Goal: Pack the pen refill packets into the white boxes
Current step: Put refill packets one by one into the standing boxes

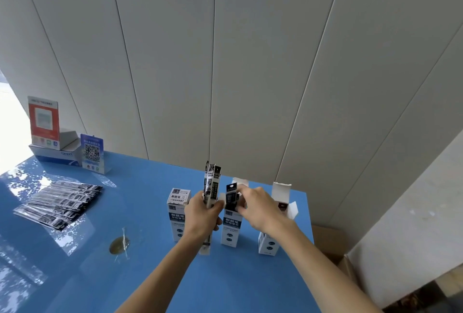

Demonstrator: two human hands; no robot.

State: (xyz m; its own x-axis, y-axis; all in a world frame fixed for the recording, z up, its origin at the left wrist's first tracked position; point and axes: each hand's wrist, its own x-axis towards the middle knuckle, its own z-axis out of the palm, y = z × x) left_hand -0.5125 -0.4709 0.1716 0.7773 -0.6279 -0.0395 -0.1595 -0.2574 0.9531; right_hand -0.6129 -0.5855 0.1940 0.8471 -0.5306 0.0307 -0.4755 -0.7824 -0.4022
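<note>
The left hand (200,215) grips a small bundle of pen refill packets (211,184), fingers curled round its lower half; the bundle stands nearly upright, long axis vertical, top ends fanning slightly above the hand. The right hand (255,208) pinches a single packet (231,197) at the mouth of the middle box (230,230), the packet upright and partly inside. Three white boxes stand in a row on the blue counter (150,275): the left box (176,212) has its top flap shut, the middle box is open, and the right box (271,237) is open with its lid flap raised near the counter's far right corner. Box labels carry a QR code and dark blue panels with Chinese characters, too blurred to read. A loose pile of packets (59,203) lies flat on the left of the counter, well apart from the boxes, long axes running left to right. Bare counter lies in front of the boxes. At the far left stand a blue QR-code sign (92,151) and a red card (43,122) on a white carton (53,156). A cardboard box (330,245) sits beyond the right edge.
</note>
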